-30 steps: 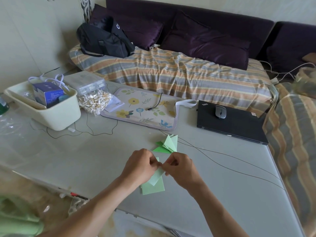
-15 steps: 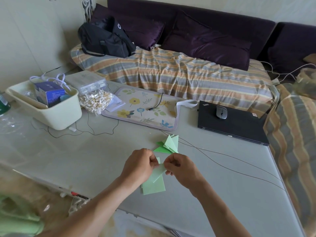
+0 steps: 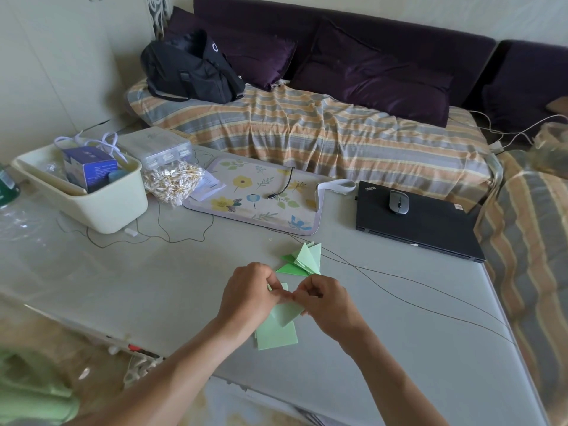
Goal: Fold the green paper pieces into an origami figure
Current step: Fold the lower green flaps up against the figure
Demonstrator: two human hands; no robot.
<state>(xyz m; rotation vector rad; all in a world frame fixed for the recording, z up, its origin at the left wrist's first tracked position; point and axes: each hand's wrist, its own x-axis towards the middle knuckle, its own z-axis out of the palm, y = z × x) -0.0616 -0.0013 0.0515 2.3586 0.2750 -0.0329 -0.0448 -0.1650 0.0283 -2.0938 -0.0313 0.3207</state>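
Grey tabletop [image 3: 153, 287] before a striped sofa. Left hand [image 3: 249, 295] and right hand [image 3: 325, 299] knuckle to knuckle above it, fingers of both curled in, pinching one pale green paper piece [image 3: 285, 313] by its upper edge; fingertips and the fold between them hidden behind the knuckles. Under the wrists, a flat green sheet stack [image 3: 276, 336] on the table, upper part covered by the held piece. Just beyond the hands, folded green triangles [image 3: 302, 259] in a small pile, count unclear. Thin black cable [image 3: 399, 298] trailing right. Farther back, floral mat [image 3: 255, 195], closed black laptop [image 3: 430, 229] with a mouse [image 3: 399, 202] on top, cream tub [image 3: 101, 204], bag of cotton swabs [image 3: 172, 179]. Black bag [image 3: 190, 69] on the sofa; forearms cut off at the lower edge.
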